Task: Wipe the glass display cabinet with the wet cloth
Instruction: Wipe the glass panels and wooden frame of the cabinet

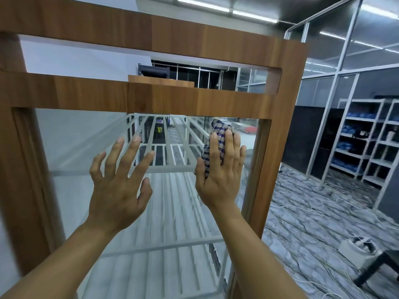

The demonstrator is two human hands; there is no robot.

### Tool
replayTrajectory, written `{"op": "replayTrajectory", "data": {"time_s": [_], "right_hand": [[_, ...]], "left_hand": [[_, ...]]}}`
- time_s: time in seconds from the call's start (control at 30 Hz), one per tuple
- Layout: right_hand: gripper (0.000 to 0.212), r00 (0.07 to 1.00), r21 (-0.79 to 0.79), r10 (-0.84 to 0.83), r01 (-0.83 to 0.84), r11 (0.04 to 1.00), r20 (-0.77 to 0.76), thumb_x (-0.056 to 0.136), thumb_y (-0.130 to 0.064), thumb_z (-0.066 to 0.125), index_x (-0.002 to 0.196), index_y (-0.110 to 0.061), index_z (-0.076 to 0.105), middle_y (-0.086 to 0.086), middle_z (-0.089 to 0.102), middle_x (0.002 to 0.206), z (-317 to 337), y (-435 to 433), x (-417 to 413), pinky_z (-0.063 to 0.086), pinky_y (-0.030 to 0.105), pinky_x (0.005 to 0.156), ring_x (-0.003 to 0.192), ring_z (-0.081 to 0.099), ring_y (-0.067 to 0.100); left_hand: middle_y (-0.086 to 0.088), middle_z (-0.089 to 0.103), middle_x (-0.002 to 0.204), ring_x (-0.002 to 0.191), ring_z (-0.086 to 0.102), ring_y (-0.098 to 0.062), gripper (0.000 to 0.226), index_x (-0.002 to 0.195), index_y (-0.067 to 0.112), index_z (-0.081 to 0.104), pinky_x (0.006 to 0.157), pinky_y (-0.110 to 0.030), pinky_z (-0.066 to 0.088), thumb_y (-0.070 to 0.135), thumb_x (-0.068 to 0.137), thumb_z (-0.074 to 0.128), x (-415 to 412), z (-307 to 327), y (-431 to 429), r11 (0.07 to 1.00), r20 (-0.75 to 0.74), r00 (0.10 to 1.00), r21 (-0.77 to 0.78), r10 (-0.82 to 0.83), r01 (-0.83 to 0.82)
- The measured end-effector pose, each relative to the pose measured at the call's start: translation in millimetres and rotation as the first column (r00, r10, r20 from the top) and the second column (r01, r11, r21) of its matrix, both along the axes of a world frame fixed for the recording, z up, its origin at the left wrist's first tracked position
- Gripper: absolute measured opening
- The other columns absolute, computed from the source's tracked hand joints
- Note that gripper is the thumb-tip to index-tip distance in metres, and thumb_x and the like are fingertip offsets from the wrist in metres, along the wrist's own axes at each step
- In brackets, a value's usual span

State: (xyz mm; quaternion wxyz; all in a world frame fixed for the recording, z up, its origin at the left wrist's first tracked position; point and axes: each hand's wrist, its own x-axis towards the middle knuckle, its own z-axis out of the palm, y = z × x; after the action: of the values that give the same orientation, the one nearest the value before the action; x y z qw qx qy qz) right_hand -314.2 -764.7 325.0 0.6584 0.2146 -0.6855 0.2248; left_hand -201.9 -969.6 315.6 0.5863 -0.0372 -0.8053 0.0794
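Glass display cabinet (82, 134) stands just ahead; right hand (220, 171) lies flat, pressing the checked cloth (218, 134) against the pane's upper right; left hand (118, 180), spread and empty, is beside it.

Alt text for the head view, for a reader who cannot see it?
A right hand presses a checked cloth flat against the glass pane of a wood-framed display cabinet, near its upper right corner. The left hand is spread open beside it, empty.
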Motion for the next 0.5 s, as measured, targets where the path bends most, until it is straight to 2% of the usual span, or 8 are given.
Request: {"op": "replayTrajectory", "data": {"time_s": [0.13,0.23,0.27,0.4,0.5], "right_hand": [[0.056,0.999,-0.095,0.001,0.002,0.996,0.032,0.106,-0.033,0.040,0.154,-0.005,0.036,0.026,0.031,0.162,-6,16,-6,0.018,0.060,0.127,0.154,0.022,0.043],[0.057,0.999,-0.171,0.002,0.003,0.985,0.033,0.105,-0.032,0.040,0.154,-0.002,0.038,0.027,0.031,0.162,10,10,-4,0.018,0.061,0.126,0.154,0.022,0.043],[0.057,1.000,-0.146,0.020,-0.017,0.989,0.018,0.105,-0.032,0.042,0.153,-0.003,0.038,0.027,0.031,0.162,15,0,-1,0.019,0.061,0.126,0.154,0.023,0.043],[0.057,0.994,0.114,0.091,-0.083,0.990,-0.060,0.100,-0.031,0.050,0.152,-0.011,0.040,0.021,0.035,0.161,-11,-25,9,0.019,0.058,0.126,0.153,0.029,0.040],[0.058,0.999,0.016,0.048,-0.048,0.999,-0.017,0.099,-0.029,0.048,0.152,-0.009,0.039,0.022,0.033,0.161,-31,5,-3,0.017,0.058,0.127,0.154,0.026,0.041]], "left_hand": [[-0.017,0.035,0.162,0.152,0.026,-0.039,0.052,0.148,0.018,0.046,0.115,-0.063,0.021,0.037,0.101,0.033,6,-10,-13,0.999,-0.015,0.999,0.035,0.032,-0.032],[-0.017,0.034,0.163,0.152,0.024,-0.039,0.054,0.151,0.017,0.042,0.114,-0.064,0.022,0.035,0.100,0.036,8,-16,-23,0.998,-0.019,0.998,0.029,0.064,-0.064],[-0.017,0.033,0.163,0.153,0.023,-0.039,0.054,0.152,0.017,0.042,0.114,-0.064,0.023,0.034,0.101,0.037,7,-15,-25,0.998,-0.021,0.997,0.021,0.068,-0.067],[-0.018,0.033,0.163,0.152,0.023,-0.040,0.054,0.151,0.015,0.044,0.114,-0.064,0.023,0.035,0.101,0.037,3,-14,-29,0.998,-0.037,0.997,0.006,0.061,-0.061],[-0.017,0.034,0.162,0.152,0.023,-0.039,0.054,0.149,0.015,0.046,0.115,-0.062,0.021,0.035,0.100,0.038,12,-24,-38,0.998,-0.047,0.997,0.021,0.066,-0.065]]}}
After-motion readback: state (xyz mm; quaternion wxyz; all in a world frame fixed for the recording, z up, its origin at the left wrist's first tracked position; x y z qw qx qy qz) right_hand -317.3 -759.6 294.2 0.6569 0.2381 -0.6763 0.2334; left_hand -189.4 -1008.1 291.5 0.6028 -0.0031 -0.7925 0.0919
